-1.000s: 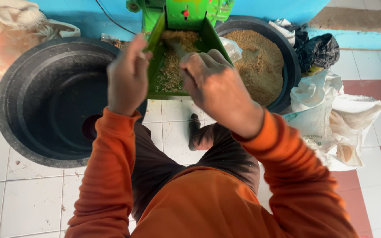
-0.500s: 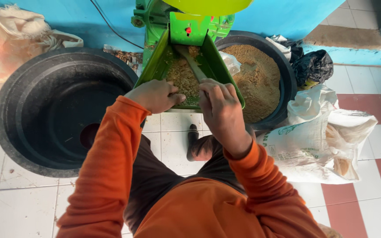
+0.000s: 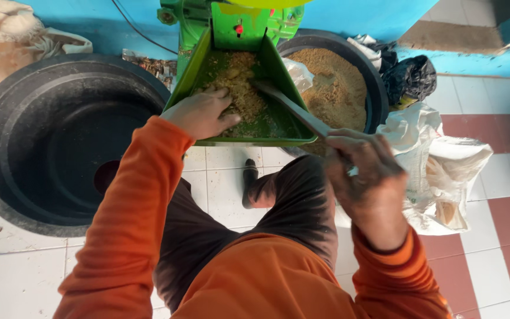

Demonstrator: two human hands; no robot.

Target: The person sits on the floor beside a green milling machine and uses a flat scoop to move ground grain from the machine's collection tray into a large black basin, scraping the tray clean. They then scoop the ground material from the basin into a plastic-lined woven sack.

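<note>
L. hand (image 3: 203,113) lies palm-down, fingers bent, on the tan meal (image 3: 238,94) in the green tray (image 3: 255,140) of the green machine (image 3: 231,20). R. hand (image 3: 368,180) is closed round the handle of a flat stick (image 3: 290,108), blade tip in the tray. Best practice, judged: push meal w/ the stick, keep fingers back from the chute. Large black tub (image 3: 60,142), left: no meal visible. Black tub (image 3: 333,88), right: heaped w/ meal. White sack (image 3: 444,171) beside it; contents unclear.
</note>
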